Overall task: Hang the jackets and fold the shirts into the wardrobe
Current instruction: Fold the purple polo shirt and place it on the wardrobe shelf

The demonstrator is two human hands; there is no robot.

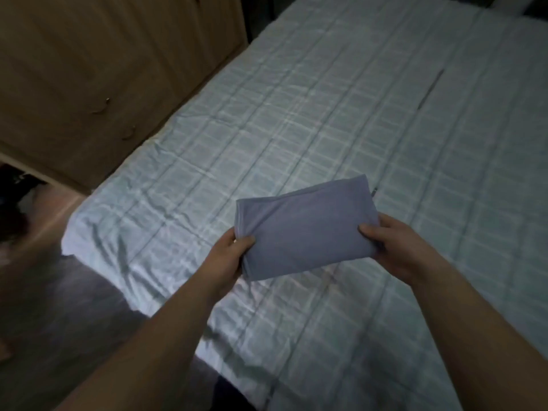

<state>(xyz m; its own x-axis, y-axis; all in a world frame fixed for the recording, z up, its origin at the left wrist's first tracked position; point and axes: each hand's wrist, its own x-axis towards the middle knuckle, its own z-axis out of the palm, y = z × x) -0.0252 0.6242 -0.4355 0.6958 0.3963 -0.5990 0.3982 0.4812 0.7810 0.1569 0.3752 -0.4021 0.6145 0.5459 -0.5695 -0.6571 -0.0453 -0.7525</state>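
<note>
Both hands hold a folded lavender cotton shirt (305, 229) above the checked pale-green bedspread (385, 120).
Left hand (228, 253) and right hand (388, 244) pinch opposite ends, thumbs on top.

Bed (341, 120): pale checked bedspread (207, 179), creased, spread beneath and beyond both hands; corner overhangs dark floor (59, 307), leftward.

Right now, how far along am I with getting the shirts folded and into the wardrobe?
Done: the blue-grey shirt is already folded into a compact rectangle. In hand: the left hand and right hand grip its two ends, holding it above the pale checked bed cover. Left: carrying it to the brown wooden wardrobe on your left. No jackets are in view.
</note>
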